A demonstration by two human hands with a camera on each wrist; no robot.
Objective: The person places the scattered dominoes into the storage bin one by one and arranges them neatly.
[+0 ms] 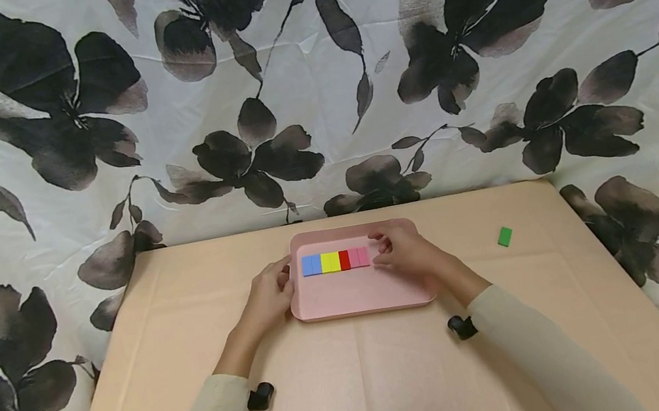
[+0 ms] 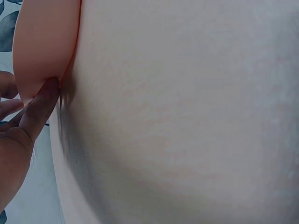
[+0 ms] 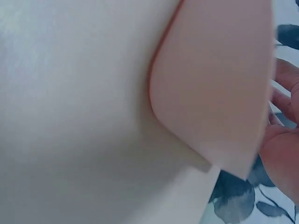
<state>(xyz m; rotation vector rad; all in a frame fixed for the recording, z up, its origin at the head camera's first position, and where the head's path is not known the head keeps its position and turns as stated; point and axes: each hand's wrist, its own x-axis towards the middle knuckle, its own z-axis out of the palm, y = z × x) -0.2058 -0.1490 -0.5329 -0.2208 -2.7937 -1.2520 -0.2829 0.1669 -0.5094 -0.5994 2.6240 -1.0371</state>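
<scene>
A pink tray (image 1: pixel 357 299) lies on the table, with a row of small flat tiles inside: blue tiles (image 1: pixel 311 266), yellow tiles (image 1: pixel 330 263), a red tile (image 1: pixel 345 260) and pink tiles (image 1: pixel 359 257). My left hand (image 1: pixel 270 290) holds the tray's left edge; in the left wrist view its thumb (image 2: pixel 44 105) presses low on the tray's outer wall. Over the right part of the tray is my right hand (image 1: pixel 402 248), fingers loosely bent and apart beside the pink end of the row. Nothing shows between them. The tray's wall partly hides this hand in the right wrist view.
A lone green tile (image 1: pixel 505 236) lies on the tan table (image 1: pixel 358 388), right of the tray. Behind the table hangs a white cloth (image 1: pixel 353 151) with dark flowers. Black wrist cameras sit at both sleeves.
</scene>
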